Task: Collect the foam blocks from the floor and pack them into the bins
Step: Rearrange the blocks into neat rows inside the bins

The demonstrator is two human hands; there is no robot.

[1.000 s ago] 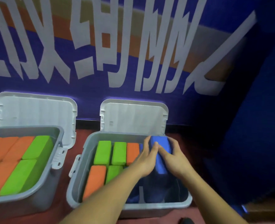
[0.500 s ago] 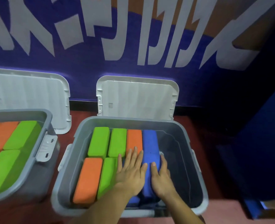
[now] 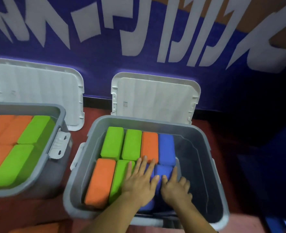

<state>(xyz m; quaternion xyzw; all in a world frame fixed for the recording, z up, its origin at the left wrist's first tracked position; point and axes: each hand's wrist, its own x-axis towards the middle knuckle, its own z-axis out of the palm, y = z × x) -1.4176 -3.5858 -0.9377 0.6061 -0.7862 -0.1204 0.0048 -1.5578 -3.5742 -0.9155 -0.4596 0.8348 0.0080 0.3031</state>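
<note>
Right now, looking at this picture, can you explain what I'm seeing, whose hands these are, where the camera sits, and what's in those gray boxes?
No machine here: a person wears a camera on the head, so the single view looks down at their own two bare hands. The left hand and right hand lie flat, fingers spread, pressing down on blue foam blocks in the right gray bin. Nothing is gripped. That bin also holds green blocks and orange blocks in rows; its right side is bare. Its white lid stands open against the blue wall. A second gray bin on the left is packed with orange and green blocks, its lid also open. Both bins sit on a red floor.
</note>
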